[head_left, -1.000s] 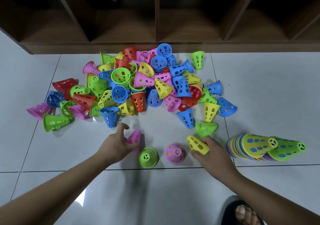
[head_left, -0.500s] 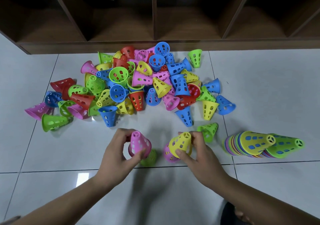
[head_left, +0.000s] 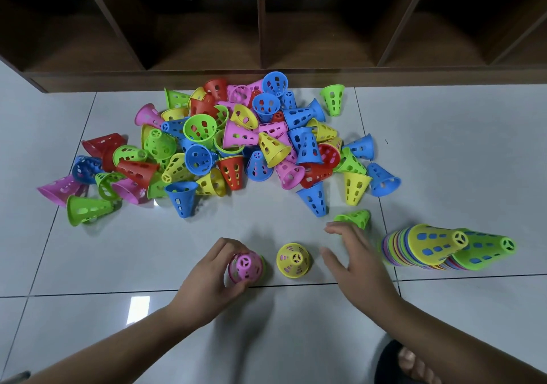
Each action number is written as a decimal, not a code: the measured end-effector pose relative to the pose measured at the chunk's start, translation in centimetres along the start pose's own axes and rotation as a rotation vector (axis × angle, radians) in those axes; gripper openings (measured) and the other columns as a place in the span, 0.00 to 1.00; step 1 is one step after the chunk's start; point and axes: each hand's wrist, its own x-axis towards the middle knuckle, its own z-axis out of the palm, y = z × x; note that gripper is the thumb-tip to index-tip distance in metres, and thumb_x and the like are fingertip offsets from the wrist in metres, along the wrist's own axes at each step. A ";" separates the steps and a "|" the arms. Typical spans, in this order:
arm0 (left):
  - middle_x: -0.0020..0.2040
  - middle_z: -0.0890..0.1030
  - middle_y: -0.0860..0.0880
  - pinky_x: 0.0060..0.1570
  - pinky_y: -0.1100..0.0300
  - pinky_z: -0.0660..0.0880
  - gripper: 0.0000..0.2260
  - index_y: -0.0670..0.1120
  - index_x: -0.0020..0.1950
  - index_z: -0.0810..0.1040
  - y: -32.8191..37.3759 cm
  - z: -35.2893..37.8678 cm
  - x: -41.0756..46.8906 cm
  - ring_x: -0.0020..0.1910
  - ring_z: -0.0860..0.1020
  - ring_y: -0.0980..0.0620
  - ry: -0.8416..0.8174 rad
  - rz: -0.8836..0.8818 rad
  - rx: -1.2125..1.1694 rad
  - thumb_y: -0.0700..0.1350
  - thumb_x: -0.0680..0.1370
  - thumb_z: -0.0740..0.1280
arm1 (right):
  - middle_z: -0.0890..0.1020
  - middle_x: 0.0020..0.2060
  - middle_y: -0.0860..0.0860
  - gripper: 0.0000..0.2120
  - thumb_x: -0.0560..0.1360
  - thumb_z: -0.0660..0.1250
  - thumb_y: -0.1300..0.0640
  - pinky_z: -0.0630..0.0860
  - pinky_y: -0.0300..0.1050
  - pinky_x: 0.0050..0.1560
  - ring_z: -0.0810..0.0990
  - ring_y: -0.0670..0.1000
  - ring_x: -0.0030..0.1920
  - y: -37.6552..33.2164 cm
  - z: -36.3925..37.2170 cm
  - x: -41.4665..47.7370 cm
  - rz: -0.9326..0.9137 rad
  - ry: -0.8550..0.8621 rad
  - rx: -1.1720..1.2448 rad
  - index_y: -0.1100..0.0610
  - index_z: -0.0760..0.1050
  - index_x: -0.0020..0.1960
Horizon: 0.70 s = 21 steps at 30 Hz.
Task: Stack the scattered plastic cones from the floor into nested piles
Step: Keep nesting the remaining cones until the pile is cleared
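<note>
A heap of several scattered cones [head_left: 236, 144] in pink, blue, green, yellow and red lies on the white floor. My left hand [head_left: 211, 277] grips a pink cone [head_left: 246, 266] that sits over a green one on the floor. Just right of it a yellow cone [head_left: 293, 260] stands upright, with nobody touching it. My right hand [head_left: 353, 258] hovers with spread fingers between that yellow cone and a lone green cone [head_left: 356, 217]. Two tall nested piles, one topped yellow [head_left: 435, 244] and one topped green [head_left: 485, 249], stand at the right.
A dark wooden shelf unit [head_left: 266, 71] runs along the back edge of the floor. My foot in a dark slipper [head_left: 410, 364] is at the bottom right. White tiles [head_left: 296, 339] lie bare between the hands and me.
My left hand lowered the pink cone onto the green one. My right hand set the yellow cone over the pink one, let go and moved right toward the lone green cone.
</note>
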 end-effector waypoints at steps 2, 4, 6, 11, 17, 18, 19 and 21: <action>0.61 0.74 0.61 0.54 0.62 0.78 0.17 0.58 0.63 0.75 -0.2 0.3 0.1 0.57 0.79 0.57 -0.017 -0.009 0.002 0.55 0.75 0.71 | 0.77 0.62 0.43 0.17 0.79 0.73 0.59 0.77 0.55 0.64 0.76 0.48 0.65 1.0 -0.5 0.6 0.010 0.105 -0.068 0.50 0.76 0.66; 0.60 0.74 0.62 0.52 0.61 0.78 0.17 0.59 0.63 0.74 -0.6 0.6 0.1 0.55 0.79 0.58 -0.038 -0.005 0.012 0.56 0.75 0.70 | 0.77 0.63 0.45 0.20 0.76 0.75 0.61 0.76 0.58 0.63 0.76 0.52 0.64 2.0 -0.8 1.1 0.009 0.175 -0.155 0.51 0.77 0.66; 0.60 0.73 0.63 0.51 0.60 0.78 0.18 0.59 0.63 0.74 -1.1 0.9 0.2 0.53 0.78 0.60 -0.069 -0.003 0.030 0.56 0.75 0.72 | 0.76 0.67 0.47 0.23 0.77 0.74 0.59 0.75 0.59 0.66 0.75 0.54 0.65 2.8 -0.9 1.4 0.031 0.195 -0.210 0.51 0.76 0.70; 0.63 0.74 0.64 0.57 0.66 0.76 0.23 0.60 0.67 0.73 -1.3 0.0 1.0 0.59 0.78 0.62 -0.162 0.007 0.000 0.60 0.76 0.77 | 0.71 0.74 0.49 0.25 0.83 0.66 0.46 0.72 0.56 0.71 0.72 0.55 0.70 4.0 -0.4 2.0 0.131 0.076 -0.233 0.48 0.70 0.78; 0.66 0.76 0.61 0.64 0.61 0.73 0.22 0.56 0.70 0.75 -2.1 -3.3 3.1 0.63 0.76 0.62 0.022 -0.069 0.117 0.68 0.83 0.61 | 0.72 0.66 0.47 0.13 0.83 0.65 0.47 0.73 0.57 0.70 0.73 0.52 0.70 3.8 0.3 1.5 0.098 -0.018 -0.130 0.48 0.77 0.65; 0.66 0.77 0.58 0.62 0.60 0.73 0.22 0.55 0.70 0.75 -2.7 -3.9 3.5 0.62 0.76 0.60 0.072 -0.076 0.155 0.67 0.83 0.62 | 0.72 0.64 0.46 0.11 0.84 0.65 0.47 0.74 0.55 0.69 0.74 0.50 0.69 3.8 0.4 1.3 0.092 -0.036 -0.106 0.48 0.77 0.63; 0.65 0.77 0.56 0.61 0.58 0.74 0.22 0.53 0.70 0.75 -3.1 -4.6 3.9 0.61 0.76 0.57 0.118 -0.080 0.193 0.64 0.82 0.64 | 0.72 0.62 0.45 0.09 0.84 0.65 0.47 0.74 0.52 0.67 0.75 0.49 0.67 3.8 0.3 1.1 0.087 -0.050 -0.094 0.48 0.77 0.61; 0.64 0.76 0.52 0.59 0.55 0.75 0.20 0.50 0.69 0.75 -4.0 -6.3 4.7 0.61 0.77 0.50 0.211 -0.066 0.261 0.57 0.81 0.68 | 0.72 0.59 0.42 0.07 0.84 0.66 0.47 0.72 0.45 0.59 0.75 0.44 0.61 3.6 0.2 0.7 0.082 -0.069 -0.093 0.48 0.75 0.58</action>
